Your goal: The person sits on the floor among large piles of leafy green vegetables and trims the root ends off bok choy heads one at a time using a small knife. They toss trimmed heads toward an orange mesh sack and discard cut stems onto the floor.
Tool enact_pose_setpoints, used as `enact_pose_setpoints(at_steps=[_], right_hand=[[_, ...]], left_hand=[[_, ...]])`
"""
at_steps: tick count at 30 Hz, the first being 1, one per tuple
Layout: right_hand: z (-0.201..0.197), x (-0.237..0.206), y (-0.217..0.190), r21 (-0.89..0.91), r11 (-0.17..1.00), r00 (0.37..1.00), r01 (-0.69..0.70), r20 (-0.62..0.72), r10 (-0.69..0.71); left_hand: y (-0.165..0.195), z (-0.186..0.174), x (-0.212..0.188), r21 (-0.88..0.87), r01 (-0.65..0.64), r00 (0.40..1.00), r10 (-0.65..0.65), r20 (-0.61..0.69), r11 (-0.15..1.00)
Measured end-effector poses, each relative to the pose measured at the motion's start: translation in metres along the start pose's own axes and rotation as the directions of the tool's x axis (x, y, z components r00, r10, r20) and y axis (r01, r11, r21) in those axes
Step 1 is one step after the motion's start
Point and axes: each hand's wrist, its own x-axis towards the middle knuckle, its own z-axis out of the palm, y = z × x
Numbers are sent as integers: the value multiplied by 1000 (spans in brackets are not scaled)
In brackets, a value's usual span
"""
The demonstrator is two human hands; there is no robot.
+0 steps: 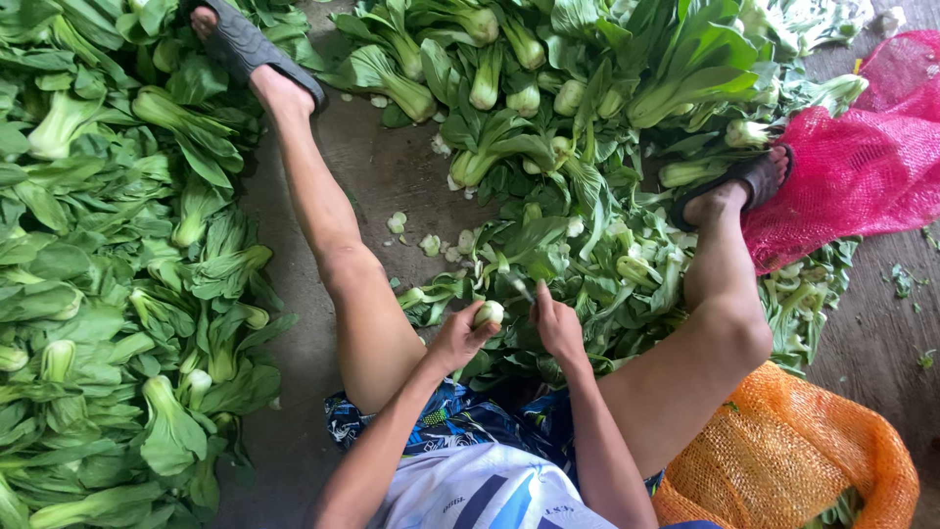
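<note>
Bok choy [489,313] gripped by its base in my left hand [456,338], right hand [556,328] clenching a knife [519,286].
Big trimmed pile [117,294] left; plenty untrimmed ahead.

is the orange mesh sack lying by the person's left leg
No, the orange mesh sack lies beside the right leg, at the lower right of the head view; the left leg borders piled greens.

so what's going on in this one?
A person sits on the floor with legs spread, working over a heap of bok choy. The left hand grips one head by its pale base; the right hand holds a small knife beside it. Cut trimmings lie on the concrete ahead. A bigger pile lies along the left, a pink mesh sack and an orange one to the right.
</note>
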Motion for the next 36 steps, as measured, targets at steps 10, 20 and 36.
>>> enact_pose_setpoints(at_steps=[10,20,36], right_hand=[[22,-5,-38,515,835,975,-192,198,102],[-13,102,-49,387,921,991,27,-134,27],[-3,129,-46,-30,998,994,62,-87,-64]], left_hand=[[-17,30,18,-268,79,990,-108,-95,960],[-31,-4,34,-669,519,663,-744,-78,532],[-32,5,43,-433,250,820,-427,-382,866]])
